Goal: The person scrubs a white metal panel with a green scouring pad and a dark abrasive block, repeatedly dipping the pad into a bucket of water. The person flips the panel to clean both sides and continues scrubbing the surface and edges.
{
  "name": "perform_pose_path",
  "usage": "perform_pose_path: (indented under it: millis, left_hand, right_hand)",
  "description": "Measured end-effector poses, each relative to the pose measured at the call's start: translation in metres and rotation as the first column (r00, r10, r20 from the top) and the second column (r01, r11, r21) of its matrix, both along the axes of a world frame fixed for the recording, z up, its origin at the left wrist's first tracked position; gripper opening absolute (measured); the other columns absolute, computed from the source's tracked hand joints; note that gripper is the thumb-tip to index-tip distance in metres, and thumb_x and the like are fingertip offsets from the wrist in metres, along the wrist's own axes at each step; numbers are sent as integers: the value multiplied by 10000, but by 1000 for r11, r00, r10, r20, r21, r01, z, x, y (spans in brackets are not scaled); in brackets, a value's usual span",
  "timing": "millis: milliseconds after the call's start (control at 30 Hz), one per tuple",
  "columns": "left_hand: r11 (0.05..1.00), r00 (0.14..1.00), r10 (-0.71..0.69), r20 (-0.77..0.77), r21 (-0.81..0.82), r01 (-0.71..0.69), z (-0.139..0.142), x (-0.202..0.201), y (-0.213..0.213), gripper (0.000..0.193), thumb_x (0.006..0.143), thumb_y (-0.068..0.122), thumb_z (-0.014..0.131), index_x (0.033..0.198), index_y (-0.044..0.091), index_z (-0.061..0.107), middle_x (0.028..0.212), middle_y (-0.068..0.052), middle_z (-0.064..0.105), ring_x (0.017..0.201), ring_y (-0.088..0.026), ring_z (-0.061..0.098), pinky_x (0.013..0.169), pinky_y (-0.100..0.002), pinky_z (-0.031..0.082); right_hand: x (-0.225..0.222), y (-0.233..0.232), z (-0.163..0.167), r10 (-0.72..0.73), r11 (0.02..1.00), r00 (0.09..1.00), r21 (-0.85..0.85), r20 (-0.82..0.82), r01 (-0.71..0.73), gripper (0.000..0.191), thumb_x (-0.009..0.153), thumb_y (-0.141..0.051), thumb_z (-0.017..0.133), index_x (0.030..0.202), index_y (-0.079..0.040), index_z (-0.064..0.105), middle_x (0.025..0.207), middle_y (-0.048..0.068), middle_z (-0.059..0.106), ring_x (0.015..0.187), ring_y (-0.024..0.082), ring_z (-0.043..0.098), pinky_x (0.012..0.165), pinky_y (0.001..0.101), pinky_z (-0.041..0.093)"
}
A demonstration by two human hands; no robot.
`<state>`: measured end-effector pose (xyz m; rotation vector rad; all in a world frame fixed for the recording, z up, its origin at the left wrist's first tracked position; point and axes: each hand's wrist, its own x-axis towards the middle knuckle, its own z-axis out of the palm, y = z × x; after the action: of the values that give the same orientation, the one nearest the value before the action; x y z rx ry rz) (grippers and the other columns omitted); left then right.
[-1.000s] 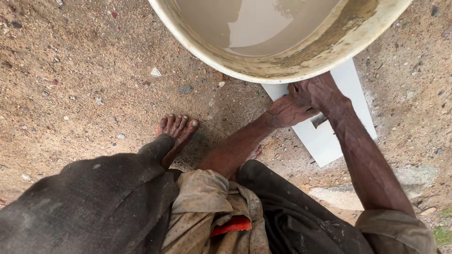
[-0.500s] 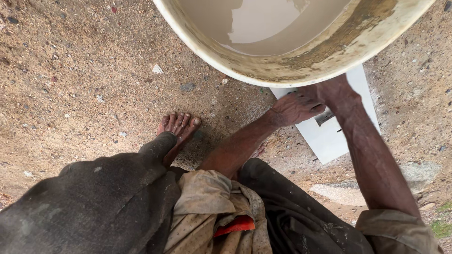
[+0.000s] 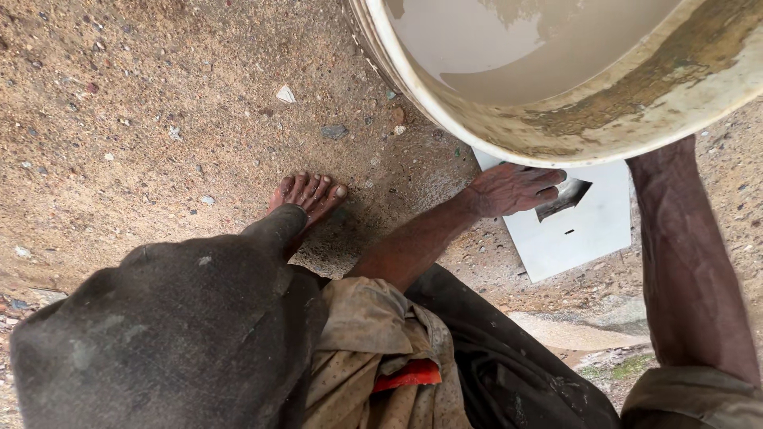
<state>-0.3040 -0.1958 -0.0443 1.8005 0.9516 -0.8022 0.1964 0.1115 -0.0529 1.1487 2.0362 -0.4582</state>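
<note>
Head view, single: worn on the person's head, facing steeply down along the body; close to the pale tub (image 3: 572, 119) at frame top; sandy ground (image 3: 159, 119) below; no second view.

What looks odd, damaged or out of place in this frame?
The tub has a brown-stained, grimy rim and holds murky water. A white panel lies flat on the dirt under the left hand. The right hand is hidden behind the tub.

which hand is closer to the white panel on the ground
Left. The left hand rests on the white panel, at its upper edge over the dark cutout. The right hand is hidden behind the bucket; only its forearm shows, above the panel's right side.
</note>
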Motion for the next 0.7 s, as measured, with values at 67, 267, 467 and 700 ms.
perform_pose_path:
  millis: [67,267,467,700]
  left_hand:
    - [999,1000,-14,19,-43,14,-3,1,2,1192,896,339,737,1664,252,-170,1768,-165,-19,1599,-433,73,1281,-596,116]
    - [999,1000,-18,26,-49,19,10,-4,7,1188,907,364,733,1677,241,-164,1775,-176,-14,1604,-440,81,1267,-631,123]
    - [993,999,-28,20,-116,30,-7,-1,-6,1227,886,392,752,1650,251,-198,1763,-167,-65,1605,-435,5,1275,-617,49]
    - [965,988,104,117,230,-129,-30,-2,-44,1153,886,344,723,1675,238,-111,1729,-174,53,1551,-456,115,1216,-657,107]
  right_hand:
    - [-2,-5,-1,21,1000,1000,-10,-17,-21,611,1085,-448,475,1642,-204,412,1601,114,513,1452,270,493,1272,521,317]
    - [4,8,1,-21,999,1000,-41,4,22,616,1082,-478,415,1641,-220,400,1624,109,472,1474,281,449,1260,529,278]
    - [7,-18,6,-86,991,995,-100,60,91,624,1079,-507,354,1639,-237,387,1646,104,431,1495,291,405,1247,538,239]
    - [-31,-70,12,-91,973,992,-222,-87,69,614,1080,-466,374,1651,-240,381,1653,102,423,1501,294,414,1243,543,252]
